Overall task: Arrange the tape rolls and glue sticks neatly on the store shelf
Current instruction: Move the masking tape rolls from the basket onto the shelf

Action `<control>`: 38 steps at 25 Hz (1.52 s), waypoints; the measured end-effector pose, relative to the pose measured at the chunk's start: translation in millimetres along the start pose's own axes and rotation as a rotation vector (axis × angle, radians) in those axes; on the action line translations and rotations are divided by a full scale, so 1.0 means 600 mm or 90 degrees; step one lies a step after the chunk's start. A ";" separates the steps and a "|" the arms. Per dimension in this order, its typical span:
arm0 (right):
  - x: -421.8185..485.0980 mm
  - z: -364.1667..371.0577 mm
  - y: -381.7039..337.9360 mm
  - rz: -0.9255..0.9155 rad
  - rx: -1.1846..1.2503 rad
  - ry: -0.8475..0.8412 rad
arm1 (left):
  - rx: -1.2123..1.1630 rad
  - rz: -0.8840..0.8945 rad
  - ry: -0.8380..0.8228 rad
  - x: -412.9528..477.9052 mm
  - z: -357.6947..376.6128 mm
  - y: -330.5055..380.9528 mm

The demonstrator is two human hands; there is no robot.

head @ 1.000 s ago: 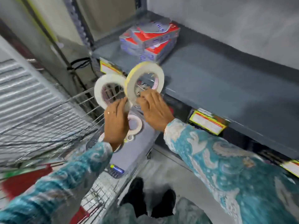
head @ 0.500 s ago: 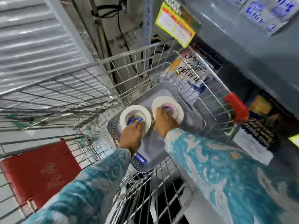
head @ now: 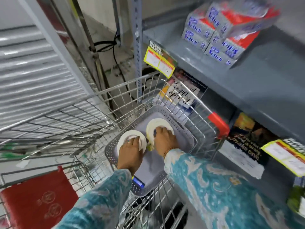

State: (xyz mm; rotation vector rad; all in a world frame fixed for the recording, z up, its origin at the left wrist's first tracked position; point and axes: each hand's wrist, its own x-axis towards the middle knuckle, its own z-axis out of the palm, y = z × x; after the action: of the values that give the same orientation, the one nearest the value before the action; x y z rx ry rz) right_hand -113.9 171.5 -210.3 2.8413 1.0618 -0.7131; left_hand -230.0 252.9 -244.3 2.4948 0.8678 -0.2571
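Two white tape rolls lie flat side by side in a grey perforated tray (head: 187, 140) inside a wire shopping cart (head: 115, 98). My left hand (head: 130, 153) rests on the left tape roll (head: 124, 137), fingers curled into its core. On the right tape roll (head: 156, 123) sits my right hand (head: 165, 140), fingertips hooked in the core. A blue glue stick (head: 138, 182) pokes out under my left wrist at the tray's near edge. The grey store shelf (head: 247, 83) is up to the right.
Stacked red, white and blue boxes (head: 222, 30) sit at the shelf's back left. Yellow price tags (head: 159, 61) hang on the shelf edges. Books and cards fill the lower shelf behind the cart. A red seat flap (head: 38, 200) is at the near left.
A second ago both hands held tape rolls up by the shelf edge; they are now down in the cart's tray, each on a flat roll. The view has tilted up slightly since half a second ago.
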 end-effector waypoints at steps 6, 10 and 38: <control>-0.081 -0.139 0.006 -0.061 0.042 0.124 | 0.043 0.125 0.254 -0.005 -0.167 0.117; -0.118 -0.205 0.038 -0.092 0.044 0.154 | 0.036 0.094 0.263 -0.023 -0.216 0.142; 0.045 0.090 -0.031 0.083 -0.023 0.064 | 0.176 0.039 -0.138 0.050 0.123 -0.052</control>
State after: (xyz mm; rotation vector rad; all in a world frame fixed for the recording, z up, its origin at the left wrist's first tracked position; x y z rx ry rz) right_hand -129.7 192.6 -267.7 2.9101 0.8793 -0.5403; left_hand -227.4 253.6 -329.9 2.6743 0.7051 -0.6536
